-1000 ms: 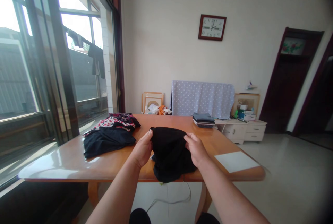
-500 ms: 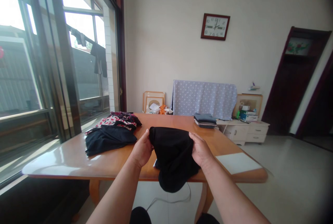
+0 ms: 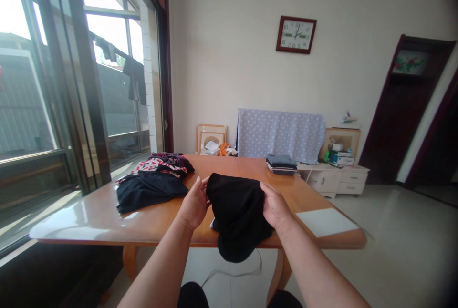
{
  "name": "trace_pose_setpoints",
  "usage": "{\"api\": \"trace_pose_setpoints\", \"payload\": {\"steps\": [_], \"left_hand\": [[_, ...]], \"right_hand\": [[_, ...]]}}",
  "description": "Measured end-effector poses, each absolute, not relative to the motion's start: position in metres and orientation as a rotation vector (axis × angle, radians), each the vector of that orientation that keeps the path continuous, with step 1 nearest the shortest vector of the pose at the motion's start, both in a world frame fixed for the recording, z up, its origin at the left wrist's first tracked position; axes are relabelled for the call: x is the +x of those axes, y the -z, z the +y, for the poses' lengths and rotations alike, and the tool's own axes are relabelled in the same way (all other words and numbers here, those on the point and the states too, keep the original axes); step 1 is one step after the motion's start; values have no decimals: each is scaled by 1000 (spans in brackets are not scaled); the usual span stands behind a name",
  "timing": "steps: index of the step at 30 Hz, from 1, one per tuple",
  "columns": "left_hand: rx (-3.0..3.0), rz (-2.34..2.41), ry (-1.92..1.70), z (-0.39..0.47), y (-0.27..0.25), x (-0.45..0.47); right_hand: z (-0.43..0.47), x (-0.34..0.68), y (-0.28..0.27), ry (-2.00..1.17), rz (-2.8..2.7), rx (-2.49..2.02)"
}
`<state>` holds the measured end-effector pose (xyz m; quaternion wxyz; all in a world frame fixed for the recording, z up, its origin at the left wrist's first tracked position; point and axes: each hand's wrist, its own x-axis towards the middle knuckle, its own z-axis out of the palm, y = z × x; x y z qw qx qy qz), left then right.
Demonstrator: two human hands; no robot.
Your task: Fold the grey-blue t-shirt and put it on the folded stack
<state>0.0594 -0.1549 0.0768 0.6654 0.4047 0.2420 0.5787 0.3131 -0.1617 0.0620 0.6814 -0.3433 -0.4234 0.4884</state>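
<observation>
A piece of black clothing (image 3: 238, 212) hangs in front of me at the near edge of the wooden table (image 3: 229, 162). Its lower part bunches and droops below the tabletop. My left hand (image 3: 195, 205) holds the upper left corner with its fingers at the cloth edge, the thumb raised off the fabric. On the other side, my right hand (image 3: 275, 205) pinches the upper right corner, thumb in front. A small bit of something white shows beside the cloth's left side. The exact kind of garment is hidden by its folds.
To the left on the table lie dark clothing (image 3: 150, 193) and a red, white and black patterned garment (image 3: 164, 167). A folded stack of clothes (image 3: 281, 164) sits at the far right, and a pale sheet (image 3: 325, 222) near the right edge. A window (image 3: 118, 79) stands left.
My left thumb has lifted off the cloth, and that hand's fingers have shifted slightly at its corner. My right hand keeps its grip. The view has tilted a little.
</observation>
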Motion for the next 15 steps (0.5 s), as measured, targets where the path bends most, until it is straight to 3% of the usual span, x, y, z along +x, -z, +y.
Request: {"api": "trace_pose_setpoints", "payload": {"steps": [6,12,15], "left_hand": [[1167,776,-1593,-172,-62,87],[1683,756,-1287,-205,-35,118],[1646,809,-1255,-204,-21,122]], "right_hand": [[-147,316,-45,-1117,-881,-810],[-146,320,-32,-1014,-919,-1003],[-151,331,-27,-951,-839,-1047]]}}
